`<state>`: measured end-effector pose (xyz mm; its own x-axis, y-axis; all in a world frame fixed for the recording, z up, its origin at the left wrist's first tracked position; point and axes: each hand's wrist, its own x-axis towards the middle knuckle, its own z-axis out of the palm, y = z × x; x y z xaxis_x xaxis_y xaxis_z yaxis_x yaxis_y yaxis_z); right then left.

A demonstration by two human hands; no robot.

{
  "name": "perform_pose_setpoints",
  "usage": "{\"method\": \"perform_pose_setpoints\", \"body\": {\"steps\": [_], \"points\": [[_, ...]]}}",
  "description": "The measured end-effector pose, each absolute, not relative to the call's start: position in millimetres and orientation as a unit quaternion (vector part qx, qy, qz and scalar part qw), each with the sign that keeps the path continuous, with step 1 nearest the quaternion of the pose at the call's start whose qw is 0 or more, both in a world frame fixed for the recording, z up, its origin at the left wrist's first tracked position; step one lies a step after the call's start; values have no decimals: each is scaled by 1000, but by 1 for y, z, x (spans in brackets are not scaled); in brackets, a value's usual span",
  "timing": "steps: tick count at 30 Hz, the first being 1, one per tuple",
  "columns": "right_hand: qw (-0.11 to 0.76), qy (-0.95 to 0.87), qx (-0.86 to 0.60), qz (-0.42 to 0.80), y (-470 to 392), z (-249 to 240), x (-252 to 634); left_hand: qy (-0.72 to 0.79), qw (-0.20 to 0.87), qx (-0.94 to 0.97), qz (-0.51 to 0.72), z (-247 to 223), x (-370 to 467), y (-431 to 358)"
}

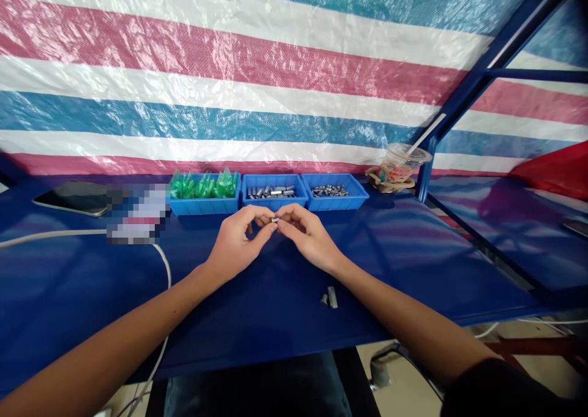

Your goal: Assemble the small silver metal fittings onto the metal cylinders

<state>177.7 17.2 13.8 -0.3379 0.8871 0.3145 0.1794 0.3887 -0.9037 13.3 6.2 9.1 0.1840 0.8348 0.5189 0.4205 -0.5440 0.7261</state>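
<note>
My left hand and my right hand meet over the blue table, fingertips pinched from both sides on a small silvery metal piece. Much of that piece is hidden by the fingers. Just beyond my hands stand three blue bins: the left bin holds green plastic pieces, the middle bin metal cylinders, the right bin small metal parts. Nearer me, by my right forearm, a metal cylinder and a smaller metal part lie on the table.
A phone lies at the back left, with a white cable running across the table. At the back right, a plastic cup with a straw stands near a blue metal frame. Striped sheeting hangs behind.
</note>
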Motion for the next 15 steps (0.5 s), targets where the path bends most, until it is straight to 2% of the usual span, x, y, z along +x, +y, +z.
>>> {"method": "perform_pose_setpoints", "body": {"steps": [2, 5, 9, 15], "points": [[428, -692, -365, 452, 18, 17, 178, 399, 127, 779, 466, 8, 12, 5], [427, -693, -358, 456, 17, 18, 179, 377, 70, 806, 451, 7, 12, 4], [438, -687, -365, 450, 16, 14, 177, 386, 64, 800, 456, 7, 13, 3], [484, -632, -316, 517, 18, 10, 171, 409, 84, 780, 466, 8, 16, 2]]}}
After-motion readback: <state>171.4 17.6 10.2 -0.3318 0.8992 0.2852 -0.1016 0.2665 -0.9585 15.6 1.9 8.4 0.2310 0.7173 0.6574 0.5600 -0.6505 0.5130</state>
